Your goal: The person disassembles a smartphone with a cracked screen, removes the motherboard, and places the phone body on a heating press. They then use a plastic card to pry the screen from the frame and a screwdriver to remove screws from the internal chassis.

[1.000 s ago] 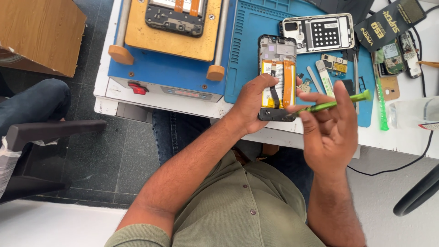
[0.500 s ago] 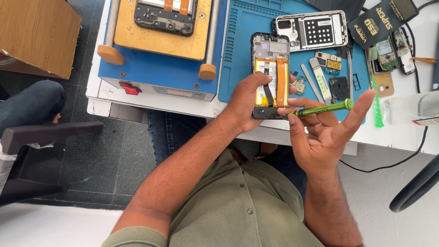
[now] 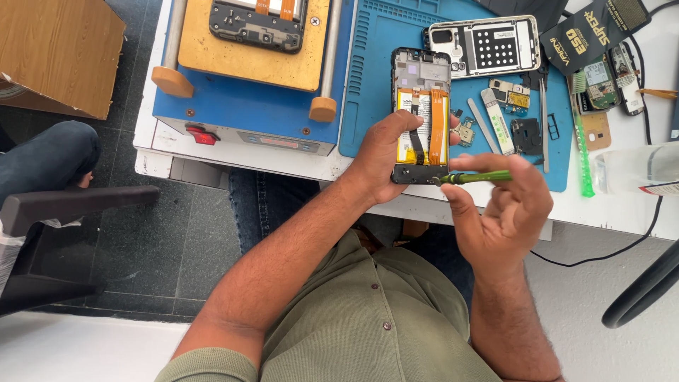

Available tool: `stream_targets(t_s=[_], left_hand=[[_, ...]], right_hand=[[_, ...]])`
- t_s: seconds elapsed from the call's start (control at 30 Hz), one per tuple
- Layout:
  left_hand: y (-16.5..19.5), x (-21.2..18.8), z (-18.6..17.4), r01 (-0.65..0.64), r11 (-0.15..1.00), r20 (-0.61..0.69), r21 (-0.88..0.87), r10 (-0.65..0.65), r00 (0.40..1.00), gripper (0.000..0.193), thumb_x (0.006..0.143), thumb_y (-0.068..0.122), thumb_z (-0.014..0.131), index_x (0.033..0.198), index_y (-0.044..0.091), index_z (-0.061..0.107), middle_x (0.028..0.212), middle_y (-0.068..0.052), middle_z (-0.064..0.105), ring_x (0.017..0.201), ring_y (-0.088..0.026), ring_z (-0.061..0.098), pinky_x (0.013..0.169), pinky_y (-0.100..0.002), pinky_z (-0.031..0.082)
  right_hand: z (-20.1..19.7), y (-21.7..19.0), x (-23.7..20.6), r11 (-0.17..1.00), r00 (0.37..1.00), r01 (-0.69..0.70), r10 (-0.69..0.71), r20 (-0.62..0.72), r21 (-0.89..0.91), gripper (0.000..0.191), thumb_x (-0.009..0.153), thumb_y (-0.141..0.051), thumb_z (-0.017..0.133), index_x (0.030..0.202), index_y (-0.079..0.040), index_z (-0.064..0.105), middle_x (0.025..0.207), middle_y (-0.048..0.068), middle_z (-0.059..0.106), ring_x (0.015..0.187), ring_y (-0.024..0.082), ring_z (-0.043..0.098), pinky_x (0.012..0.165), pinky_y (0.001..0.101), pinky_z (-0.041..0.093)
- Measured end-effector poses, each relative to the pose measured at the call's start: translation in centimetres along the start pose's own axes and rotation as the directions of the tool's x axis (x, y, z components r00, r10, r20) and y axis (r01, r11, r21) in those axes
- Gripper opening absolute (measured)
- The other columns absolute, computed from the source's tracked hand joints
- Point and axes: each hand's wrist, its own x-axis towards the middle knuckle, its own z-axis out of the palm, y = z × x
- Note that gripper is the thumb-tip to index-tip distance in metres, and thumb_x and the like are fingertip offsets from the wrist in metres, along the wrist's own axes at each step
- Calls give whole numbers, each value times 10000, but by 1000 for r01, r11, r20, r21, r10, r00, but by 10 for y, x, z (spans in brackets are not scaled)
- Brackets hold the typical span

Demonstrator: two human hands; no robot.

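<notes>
Green screwdriver (image 3: 475, 177) in my right hand (image 3: 506, 219), pinched, lies crosswise, tip at the bottom end of the phone (image 3: 422, 113) clasped by my left hand (image 3: 382, 159) at the desk's (image 3: 622, 209) front edge.

White workbench (image 3: 622, 212), edge chipped at the front left corner. On it: blue silicone repair mat (image 3: 375, 78) and, left of that, a blue separator machine (image 3: 233, 106) with a red switch and a brass-coloured plate. Right of the mat, straight on the white top: green brush (image 3: 583, 159), clear plastic bottle (image 3: 636, 170) lying on its side, black packet (image 3: 590, 35), small circuit boards (image 3: 601, 81), probably phone parts. Black cable (image 3: 601, 258) hangs off the front edge.
</notes>
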Motion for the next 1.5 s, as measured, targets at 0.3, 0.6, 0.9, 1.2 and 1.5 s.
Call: stream_targets(t_s=[0.3, 0.6, 0.9, 1.2, 1.5], left_hand=[[-1, 2, -3, 14, 997, 46, -77, -10, 999, 524, 1024, 207, 438, 1449, -98, 425, 1237, -214, 599, 1184, -283, 627, 958, -464, 614], [-1, 2, -7, 23, 996, 96, -89, -15, 995, 555, 1045, 235, 426, 1467, -126, 415, 1211, -258, 605, 1129, -320, 661, 948, -487, 627], [-1, 1, -2, 8, 999, -8, -40, -9, 1000, 527, 990, 216, 411, 1439, -59, 400, 1227, -188, 604, 1106, -253, 655, 876, -456, 656], [2, 0, 0, 20, 1000, -6, -21, -21, 1000, 519, 967, 213, 394, 1416, -46, 425, 1217, -180, 603, 1144, -259, 641, 873, -469, 654], [0, 1, -1, 11, 999, -19, -50, -11, 1000, 524, 985, 195, 404, 1452, -42, 413, 1233, -184, 617, 1171, -263, 629, 900, -464, 633]], right_hand=[[-1, -18, 13, 979, 992, -125, 125, 12, 163, 451, 1052, 5, 539, 1444, -88, 337, 1169, 211, 692, 1128, 286, 720, 988, 393, 612], [0, -22, 12, 958, 978, -156, 185, -100, 242, 403, 1087, -61, 622, 1465, -81, 486, 1233, 143, 661, 1161, 215, 731, 1039, 372, 617], [-1, -11, 16, 992, 995, -51, 60, -81, 112, 472, 1059, -28, 657, 1498, -73, 489, 1238, 181, 623, 1066, 231, 712, 1018, 388, 622], [-4, -19, 13, 981, 990, -90, 107, -93, 171, 435, 1120, -1, 638, 1530, -92, 520, 1228, 148, 661, 1101, 243, 732, 1040, 390, 617], [-6, -18, 12, 976, 984, -105, 129, -123, 189, 435, 1127, -20, 634, 1544, -94, 535, 1204, 149, 692, 1068, 233, 746, 1017, 375, 644]])
